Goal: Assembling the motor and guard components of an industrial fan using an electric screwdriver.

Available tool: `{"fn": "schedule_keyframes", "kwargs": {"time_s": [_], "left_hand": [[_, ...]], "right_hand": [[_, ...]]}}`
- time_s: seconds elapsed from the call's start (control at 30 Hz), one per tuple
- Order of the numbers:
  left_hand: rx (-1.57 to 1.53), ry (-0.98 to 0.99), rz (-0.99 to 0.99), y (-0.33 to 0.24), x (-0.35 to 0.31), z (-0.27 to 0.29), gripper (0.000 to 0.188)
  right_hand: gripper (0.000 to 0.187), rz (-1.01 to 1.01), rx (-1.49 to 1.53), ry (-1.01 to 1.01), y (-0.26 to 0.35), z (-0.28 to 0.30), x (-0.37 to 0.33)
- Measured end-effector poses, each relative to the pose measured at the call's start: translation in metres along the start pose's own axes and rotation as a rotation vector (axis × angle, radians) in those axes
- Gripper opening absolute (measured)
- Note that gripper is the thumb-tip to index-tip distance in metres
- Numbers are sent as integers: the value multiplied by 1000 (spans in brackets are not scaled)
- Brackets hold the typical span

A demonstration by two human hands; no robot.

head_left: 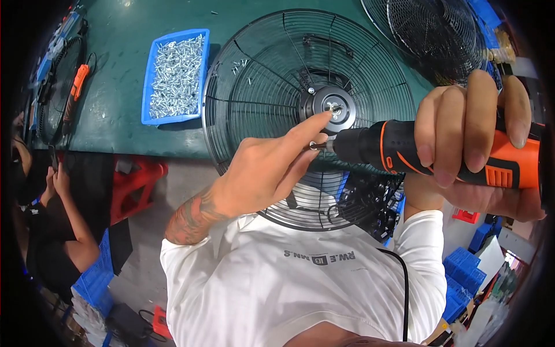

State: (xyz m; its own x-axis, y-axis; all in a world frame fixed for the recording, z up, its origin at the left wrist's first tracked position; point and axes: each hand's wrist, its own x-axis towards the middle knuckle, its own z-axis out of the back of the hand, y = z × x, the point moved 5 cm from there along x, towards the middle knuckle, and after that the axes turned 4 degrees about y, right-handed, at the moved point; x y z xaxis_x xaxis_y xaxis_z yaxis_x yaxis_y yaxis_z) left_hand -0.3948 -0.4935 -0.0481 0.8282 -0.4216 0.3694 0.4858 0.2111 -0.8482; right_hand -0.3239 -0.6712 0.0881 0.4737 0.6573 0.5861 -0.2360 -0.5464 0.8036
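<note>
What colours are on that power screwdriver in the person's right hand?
The power screwdriver is black and orange; it shows best in the head view, the only one.

White short-sleeved T-shirt [277,289] with grey chest print [319,259], thin black cable [406,295] over it, tattooed left forearm [192,218].

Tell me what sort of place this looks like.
Most likely a fan assembly workshop: there's a power screwdriver in the right hand above a black wire fan guard, a blue tray of screws, and more wire guards nearby.
</note>
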Motion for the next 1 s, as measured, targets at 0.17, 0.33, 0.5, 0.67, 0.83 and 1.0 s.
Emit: {"fn": "schedule_keyframes", "kwargs": {"time_s": [0.17, 0.33, 0.5, 0.67, 0.83, 1.0], "left_hand": [[-14, -15, 7, 0, -7, -5, 61], [-42, -65, -41, -1, -11, -7, 63], [-28, -69, -48, 1, -14, -7, 67], [-41, -81, -53, 2, -16, -5, 70], [-42, -61, -17, 2, -17, -3, 72], [-28, -66, -4, 2, -19, 0, 71]], "right_hand": [[61, 1, -7, 6, 0, -6, -6], [62, 1, -19, -4, 0, -8, -9], [65, -9, 26, 31, -2, -9, -5], [62, -1, 67, 38, -7, -9, -4], [58, -32, 26, 10, -9, -12, -7], [62, -32, 50, -36, -16, -15, -7]]}}
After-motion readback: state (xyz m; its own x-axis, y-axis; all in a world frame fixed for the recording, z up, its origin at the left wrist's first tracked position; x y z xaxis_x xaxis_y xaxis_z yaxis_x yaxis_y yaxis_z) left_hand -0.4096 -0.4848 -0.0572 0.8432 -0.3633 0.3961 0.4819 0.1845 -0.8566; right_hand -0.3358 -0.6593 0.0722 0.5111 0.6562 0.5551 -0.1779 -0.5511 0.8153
